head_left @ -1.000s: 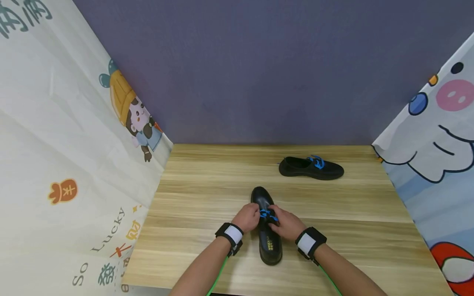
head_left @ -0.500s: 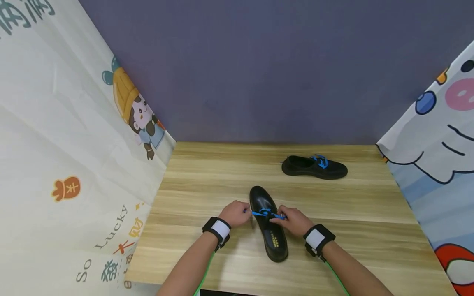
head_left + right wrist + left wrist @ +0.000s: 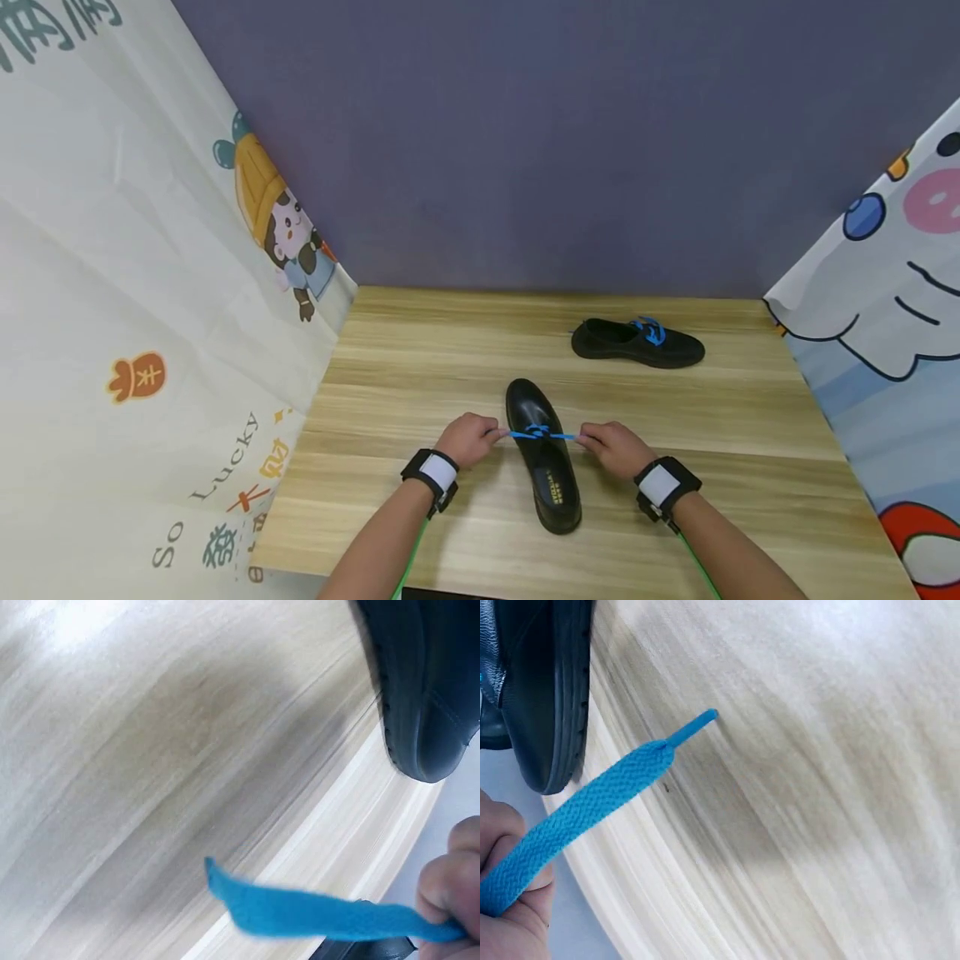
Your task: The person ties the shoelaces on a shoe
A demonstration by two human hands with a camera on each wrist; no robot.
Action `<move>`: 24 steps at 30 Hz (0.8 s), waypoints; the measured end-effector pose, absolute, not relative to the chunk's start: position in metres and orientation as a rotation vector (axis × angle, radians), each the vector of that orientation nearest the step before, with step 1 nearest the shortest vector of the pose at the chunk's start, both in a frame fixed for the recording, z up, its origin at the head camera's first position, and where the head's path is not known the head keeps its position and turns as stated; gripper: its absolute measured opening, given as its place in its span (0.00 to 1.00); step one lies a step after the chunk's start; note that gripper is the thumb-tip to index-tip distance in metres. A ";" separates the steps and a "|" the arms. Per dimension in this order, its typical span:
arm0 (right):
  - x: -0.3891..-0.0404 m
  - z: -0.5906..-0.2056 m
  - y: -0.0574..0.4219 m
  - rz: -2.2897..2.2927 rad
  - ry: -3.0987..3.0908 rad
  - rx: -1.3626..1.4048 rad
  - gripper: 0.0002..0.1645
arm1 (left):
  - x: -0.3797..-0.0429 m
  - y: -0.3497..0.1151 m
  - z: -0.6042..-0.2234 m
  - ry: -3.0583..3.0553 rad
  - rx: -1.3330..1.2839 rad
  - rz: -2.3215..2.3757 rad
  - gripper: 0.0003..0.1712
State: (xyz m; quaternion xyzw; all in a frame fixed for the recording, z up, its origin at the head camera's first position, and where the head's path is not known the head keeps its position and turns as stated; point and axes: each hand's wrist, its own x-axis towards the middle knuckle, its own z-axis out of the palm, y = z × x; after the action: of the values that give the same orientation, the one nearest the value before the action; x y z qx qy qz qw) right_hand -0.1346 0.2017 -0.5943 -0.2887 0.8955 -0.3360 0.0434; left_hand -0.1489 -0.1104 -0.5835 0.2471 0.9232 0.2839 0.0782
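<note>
A black leather shoe (image 3: 533,406) stands on the wooden table, toe pointing away, with blue laces (image 3: 537,431) crossing its front. My left hand (image 3: 467,439) pinches one lace end left of the shoe, and my right hand (image 3: 619,448) pinches the other on the right. Both ends are stretched nearly straight out to the sides. In the left wrist view the blue lace (image 3: 592,802) passes out of the curled fingers, its tip free. The right wrist view likewise has a loose piece of lace (image 3: 315,913) sticking out past the fingers.
A second black shoe (image 3: 660,352) with blue laces lies farther back on the right, toe to the right. The wooden table (image 3: 420,358) ends at a dark blue-grey panel (image 3: 480,167). Printed cloths hang on the left (image 3: 187,317) and right (image 3: 840,292).
Both hands have moved apart from the shoe's middle, drawing the lace ends out sideways. The shoe's heel has swung a little to the right. The second shoe stays put on the table.
</note>
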 end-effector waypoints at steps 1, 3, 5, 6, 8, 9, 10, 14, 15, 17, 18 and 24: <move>-0.134 -0.594 0.202 -1.021 2.748 -0.888 0.15 | -0.149 -0.111 -0.584 2.775 0.739 0.842 0.25; -0.134 -0.594 0.202 -1.022 2.738 -0.886 0.15 | -0.150 -0.113 -0.585 2.796 0.742 0.836 0.24; -0.133 -0.594 0.201 -1.030 2.715 -0.881 0.15 | -0.150 -0.114 -0.586 2.823 0.737 0.820 0.25; -0.132 -0.594 0.200 -1.037 2.702 -0.871 0.15 | -0.151 -0.115 -0.586 2.837 0.732 0.816 0.24; -0.130 -0.594 0.200 -1.061 2.671 -0.855 0.15 | -0.151 -0.115 -0.586 2.861 0.712 0.807 0.24; -0.130 -0.593 0.200 -1.067 2.665 -0.843 0.15 | -0.151 -0.115 -0.586 2.869 0.702 0.805 0.24; -0.129 -0.593 0.200 -1.080 2.661 -0.828 0.15 | -0.152 -0.115 -0.586 2.865 0.688 0.815 0.23; -0.128 -0.593 0.204 -1.097 2.642 -0.766 0.12 | -0.151 -0.115 -0.586 2.792 0.665 0.909 0.20; -0.129 -0.594 0.206 -1.092 2.638 -0.749 0.12 | -0.151 -0.116 -0.587 2.766 0.664 0.935 0.19; -0.129 -0.596 0.209 -1.084 2.624 -0.733 0.11 | -0.149 -0.117 -0.588 2.717 0.665 0.981 0.16; -0.129 -0.597 0.210 -1.083 2.615 -0.727 0.11 | -0.148 -0.118 -0.589 2.698 0.663 0.994 0.15; -0.131 -0.595 0.216 -1.125 2.549 -0.736 0.09 | -0.147 -0.124 -0.587 2.658 0.672 1.034 0.11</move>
State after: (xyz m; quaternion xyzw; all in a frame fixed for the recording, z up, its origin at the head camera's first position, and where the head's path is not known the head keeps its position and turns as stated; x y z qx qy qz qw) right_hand -0.1307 0.2160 -0.5949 -0.2532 0.8771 -0.3870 0.1294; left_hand -0.1474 -0.1237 -0.5870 0.2282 0.9020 0.3510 0.1054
